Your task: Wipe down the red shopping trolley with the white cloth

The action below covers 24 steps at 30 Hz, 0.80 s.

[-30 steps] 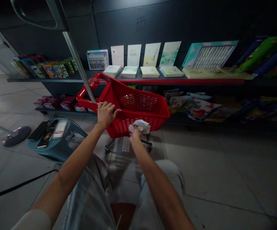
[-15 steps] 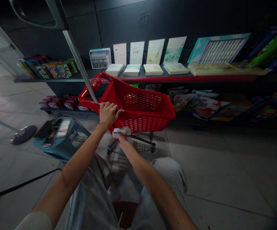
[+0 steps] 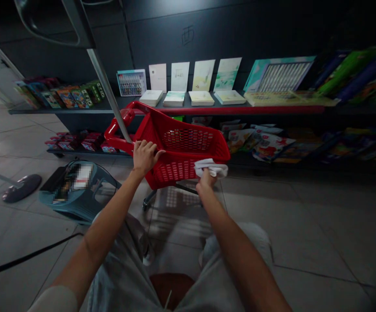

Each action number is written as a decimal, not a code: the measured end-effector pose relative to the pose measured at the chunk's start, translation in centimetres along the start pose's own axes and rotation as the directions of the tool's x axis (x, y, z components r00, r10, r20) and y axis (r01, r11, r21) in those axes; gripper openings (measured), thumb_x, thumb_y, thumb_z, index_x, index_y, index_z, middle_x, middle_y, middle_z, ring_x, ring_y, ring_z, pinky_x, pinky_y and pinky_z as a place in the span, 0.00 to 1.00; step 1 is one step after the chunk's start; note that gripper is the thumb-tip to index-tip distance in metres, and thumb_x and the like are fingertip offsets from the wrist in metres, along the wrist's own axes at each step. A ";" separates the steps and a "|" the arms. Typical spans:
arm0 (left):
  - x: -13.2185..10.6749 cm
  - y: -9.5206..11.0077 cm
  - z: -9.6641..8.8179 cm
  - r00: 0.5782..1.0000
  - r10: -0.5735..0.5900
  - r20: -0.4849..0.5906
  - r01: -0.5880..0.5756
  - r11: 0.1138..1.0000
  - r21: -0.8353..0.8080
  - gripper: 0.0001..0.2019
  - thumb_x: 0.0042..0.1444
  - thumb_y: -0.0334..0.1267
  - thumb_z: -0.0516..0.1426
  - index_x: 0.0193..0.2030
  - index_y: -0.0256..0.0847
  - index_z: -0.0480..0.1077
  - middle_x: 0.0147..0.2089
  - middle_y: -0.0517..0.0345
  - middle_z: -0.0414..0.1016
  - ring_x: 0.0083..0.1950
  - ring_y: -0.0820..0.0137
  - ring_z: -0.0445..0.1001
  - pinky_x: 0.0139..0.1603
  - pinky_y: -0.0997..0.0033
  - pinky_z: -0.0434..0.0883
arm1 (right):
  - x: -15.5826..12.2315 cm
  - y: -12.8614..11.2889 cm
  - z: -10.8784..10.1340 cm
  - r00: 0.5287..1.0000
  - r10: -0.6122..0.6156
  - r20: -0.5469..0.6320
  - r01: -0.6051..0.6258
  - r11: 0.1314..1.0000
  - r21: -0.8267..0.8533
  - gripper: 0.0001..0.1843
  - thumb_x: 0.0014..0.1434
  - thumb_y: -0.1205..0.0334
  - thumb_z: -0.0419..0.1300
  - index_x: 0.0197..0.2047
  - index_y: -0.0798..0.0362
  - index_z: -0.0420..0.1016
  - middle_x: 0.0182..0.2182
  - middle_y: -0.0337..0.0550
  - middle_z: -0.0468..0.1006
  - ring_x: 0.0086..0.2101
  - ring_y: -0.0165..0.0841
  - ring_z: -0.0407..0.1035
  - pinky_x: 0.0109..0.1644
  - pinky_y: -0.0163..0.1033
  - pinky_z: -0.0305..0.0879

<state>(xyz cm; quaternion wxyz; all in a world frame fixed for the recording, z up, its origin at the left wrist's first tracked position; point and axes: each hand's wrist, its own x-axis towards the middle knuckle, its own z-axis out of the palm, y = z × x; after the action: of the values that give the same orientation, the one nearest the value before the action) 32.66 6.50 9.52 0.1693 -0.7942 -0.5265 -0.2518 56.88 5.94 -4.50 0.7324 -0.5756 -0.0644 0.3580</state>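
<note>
In the head view a red plastic shopping cart point(image 3: 175, 170) stands before me on a dark wheeled frame. My left hand point(image 3: 145, 157) is closed over its near top rim, close to the handle end, with the thumb pointing right. My right hand point(image 3: 206, 180) grips a bunched white cloth point(image 3: 218, 169) against the cart's near side, toward its right end. The cloth covers part of the basket's holes and hides some of my fingers. A metal pole point(image 3: 105, 86) rises past the cart's handle point(image 3: 115, 128), just left of my left hand.
Behind the cart runs a shelf point(image 3: 272, 109) of books and boxed sets, with snack bags point(image 3: 269, 145) below. On the left stand a blue-grey stool point(image 3: 74, 206) with things on it and a round pole base point(image 3: 24, 188). A black cable point(image 3: 32, 255) crosses the lower left.
My right hand has slid the cloth rightward along the cart's near side, from near my left hand to the right end. My left hand stays on the rim. The view has shifted slightly.
</note>
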 end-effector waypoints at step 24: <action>-1.0 -0.1 0.6 0.992 -0.056 -0.110 0.054 0.998 -0.023 0.13 0.67 0.45 0.53 0.34 0.46 0.74 0.39 0.49 0.79 0.51 0.53 0.70 0.67 0.41 0.55 | -3.2 -9.2 0.4 0.095 -0.229 0.969 0.995 0.014 -0.094 0.20 0.68 0.65 0.55 0.61 0.52 0.74 0.58 0.51 0.77 0.55 0.43 0.70 0.59 0.44 0.62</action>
<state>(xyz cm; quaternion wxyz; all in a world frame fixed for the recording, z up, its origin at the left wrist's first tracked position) 32.35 6.08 8.45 0.1833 -0.7659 -0.5353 -0.3054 58.49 3.60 4.86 0.3205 -0.4881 -0.8113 0.0287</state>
